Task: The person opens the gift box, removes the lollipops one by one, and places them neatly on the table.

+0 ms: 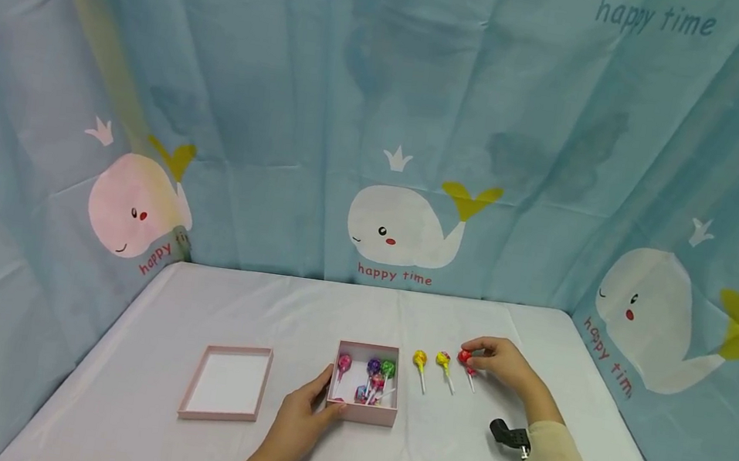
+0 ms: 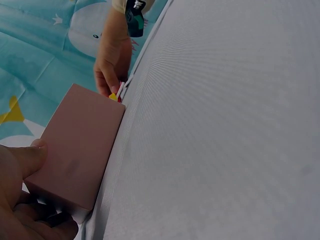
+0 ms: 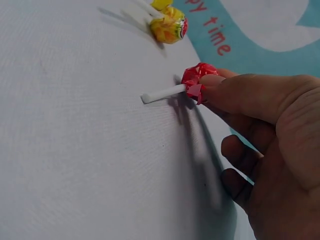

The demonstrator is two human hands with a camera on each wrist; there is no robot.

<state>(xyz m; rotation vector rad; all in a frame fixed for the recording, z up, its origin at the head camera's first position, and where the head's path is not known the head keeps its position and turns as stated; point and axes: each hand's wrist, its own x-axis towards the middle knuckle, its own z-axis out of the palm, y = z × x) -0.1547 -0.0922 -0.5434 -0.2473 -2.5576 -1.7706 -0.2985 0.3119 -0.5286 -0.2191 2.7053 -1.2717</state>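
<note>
Right hand (image 1: pixel 502 363) pinches red lollipop (image 1: pixel 465 357); left hand (image 1: pixel 299 417) grips pink box (image 1: pixel 361 413)

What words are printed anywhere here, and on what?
"happy time": on the whale curtain, at top left, top right and under the middle whale.
"happy tim": cut off, by the right whale.
Left whale's red text: partly hidden.
Lollipop wrappers: too small.
</note>
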